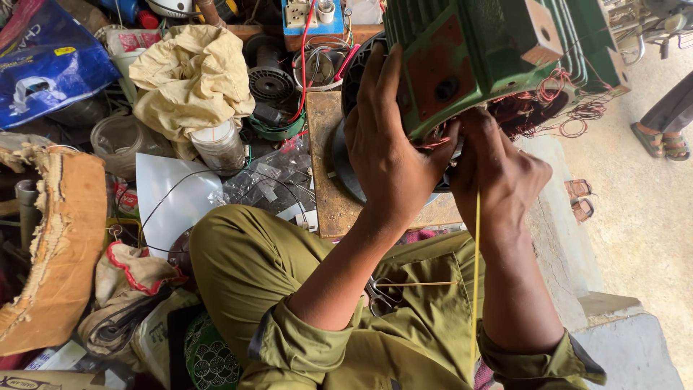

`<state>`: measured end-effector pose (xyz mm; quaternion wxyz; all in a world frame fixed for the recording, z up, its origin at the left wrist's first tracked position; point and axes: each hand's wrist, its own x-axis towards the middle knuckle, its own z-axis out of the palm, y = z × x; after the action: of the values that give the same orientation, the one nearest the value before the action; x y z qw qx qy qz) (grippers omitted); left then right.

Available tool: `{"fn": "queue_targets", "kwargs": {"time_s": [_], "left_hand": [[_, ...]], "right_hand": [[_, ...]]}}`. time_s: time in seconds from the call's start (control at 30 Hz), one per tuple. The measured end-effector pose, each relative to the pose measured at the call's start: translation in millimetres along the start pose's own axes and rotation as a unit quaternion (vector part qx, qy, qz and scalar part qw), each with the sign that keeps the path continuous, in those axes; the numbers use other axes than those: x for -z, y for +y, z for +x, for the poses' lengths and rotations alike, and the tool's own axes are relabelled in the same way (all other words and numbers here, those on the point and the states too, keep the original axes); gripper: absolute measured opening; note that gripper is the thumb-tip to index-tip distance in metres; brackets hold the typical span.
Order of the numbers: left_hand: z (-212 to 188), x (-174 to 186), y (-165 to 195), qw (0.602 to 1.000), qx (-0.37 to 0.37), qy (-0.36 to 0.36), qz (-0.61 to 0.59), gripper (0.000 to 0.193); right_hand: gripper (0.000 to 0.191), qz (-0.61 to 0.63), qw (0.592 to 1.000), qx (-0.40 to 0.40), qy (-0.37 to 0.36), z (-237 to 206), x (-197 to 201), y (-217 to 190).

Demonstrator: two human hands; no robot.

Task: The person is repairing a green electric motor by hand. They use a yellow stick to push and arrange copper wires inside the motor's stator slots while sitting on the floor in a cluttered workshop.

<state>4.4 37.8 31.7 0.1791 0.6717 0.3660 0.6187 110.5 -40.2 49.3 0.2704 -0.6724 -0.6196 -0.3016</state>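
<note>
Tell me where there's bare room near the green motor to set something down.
Free: the concrete ledge right of the right hand, and the wooden board's front strip below the left hand. Crowded: everything left of the board, with the cloth, plastic jar and white sheet. The lap holds scissors.

Small motor repair workshop, open to street. Green motor housing (498,50) with copper winding wires (570,108) on wooden bench (328,195); spare fan parts (271,83), jars (220,146), rags (191,76), switch board (310,16) piled around on floor.
</note>
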Motion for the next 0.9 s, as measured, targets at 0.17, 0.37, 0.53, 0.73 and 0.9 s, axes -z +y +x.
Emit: {"fn": "queue_targets", "kwargs": {"time_s": [0.17, 0.37, 0.53, 0.73, 0.9], "left_hand": [[-2.8, 1.6, -0.2, 1.000, 0.006, -0.005, -0.023, 0.096], [-9.2, 15.3, -3.7, 0.998, -0.032, 0.045, -0.015, 0.089], [-25.3, 46.3, -12.4, 0.971, -0.199, 0.108, 0.072, 0.064], [-37.9, 58.2, -22.6, 0.958, -0.248, 0.116, -0.086, 0.036], [-28.5, 67.3, -14.9, 0.975, -0.198, -0.073, -0.067, 0.031]], "right_hand": [[0.036, -0.028, 0.998, -0.028, -0.052, 18.5, -5.0, 11.8], [0.014, 0.017, 0.997, -0.059, -0.045, 24.4, -1.4, -4.9], [0.015, 0.201, 0.973, -0.096, 0.054, 17.9, 19.3, -34.4], [0.022, 0.160, 0.986, -0.037, 0.021, 13.8, 28.1, -49.4], [0.022, -0.008, 1.000, 0.025, -0.008, 19.2, 20.2, -49.9]]}}
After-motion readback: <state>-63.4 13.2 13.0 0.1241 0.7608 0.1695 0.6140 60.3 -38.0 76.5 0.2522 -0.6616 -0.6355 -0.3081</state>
